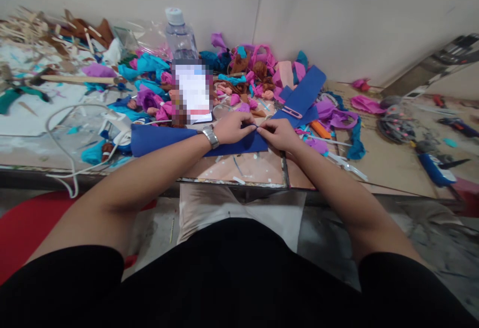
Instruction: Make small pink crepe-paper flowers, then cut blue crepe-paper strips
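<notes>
A long strip of blue paper (164,140) lies along the front of the table, running under both wrists. My left hand (234,127), with a metal watch on its wrist, pinches the strip's upper edge between thumb and finger. Close against it, my right hand (280,133) grips the same edge, fingertips nearly touching those of the left. More cut blue paper pieces (305,93) lie just beyond my right hand, with a pink cutter (292,112) on top. An orange object (320,129) sits to the right of that hand.
A phone (193,91) leans against a clear bottle (180,36). Crumpled coloured paper (258,69) is heaped along the wall. A white cable (62,151) loops over the table edge at left, near green-handled pliers (22,96). A blue tube (436,168) lies at right.
</notes>
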Motion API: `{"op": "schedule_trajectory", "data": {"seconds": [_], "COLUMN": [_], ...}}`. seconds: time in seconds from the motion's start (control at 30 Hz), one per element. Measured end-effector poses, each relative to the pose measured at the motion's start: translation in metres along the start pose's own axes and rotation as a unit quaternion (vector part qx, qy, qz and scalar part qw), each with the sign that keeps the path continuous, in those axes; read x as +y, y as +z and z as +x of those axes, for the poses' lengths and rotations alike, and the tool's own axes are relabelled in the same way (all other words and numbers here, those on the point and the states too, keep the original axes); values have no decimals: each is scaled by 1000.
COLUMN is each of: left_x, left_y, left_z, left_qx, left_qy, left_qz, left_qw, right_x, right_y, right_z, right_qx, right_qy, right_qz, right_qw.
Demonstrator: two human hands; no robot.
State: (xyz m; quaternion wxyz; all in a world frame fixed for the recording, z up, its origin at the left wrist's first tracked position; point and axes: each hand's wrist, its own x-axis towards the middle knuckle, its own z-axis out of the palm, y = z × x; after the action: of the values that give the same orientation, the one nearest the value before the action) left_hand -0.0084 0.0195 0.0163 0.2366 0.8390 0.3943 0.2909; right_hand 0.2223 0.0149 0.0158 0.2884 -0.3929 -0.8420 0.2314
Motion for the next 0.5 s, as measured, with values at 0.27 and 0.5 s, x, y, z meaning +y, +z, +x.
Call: {"op": "schedule_trajectory", "data": {"seconds": [0.27,0.5], "left_x": [1,-2], "left_y": [-2,-1], "left_z": [1,2], "left_qx": [18,26], "left_qy": [-4,-12], "left_qz": [-20,-39], "left_qw": [1000,999], "right_x": [-1,4], "right_y": [0,4], "right_z": [-1,-1], "right_qx": [61,74], "right_qy": [21,14], "right_qz": [18,45], "right_qw": [998,996]}}
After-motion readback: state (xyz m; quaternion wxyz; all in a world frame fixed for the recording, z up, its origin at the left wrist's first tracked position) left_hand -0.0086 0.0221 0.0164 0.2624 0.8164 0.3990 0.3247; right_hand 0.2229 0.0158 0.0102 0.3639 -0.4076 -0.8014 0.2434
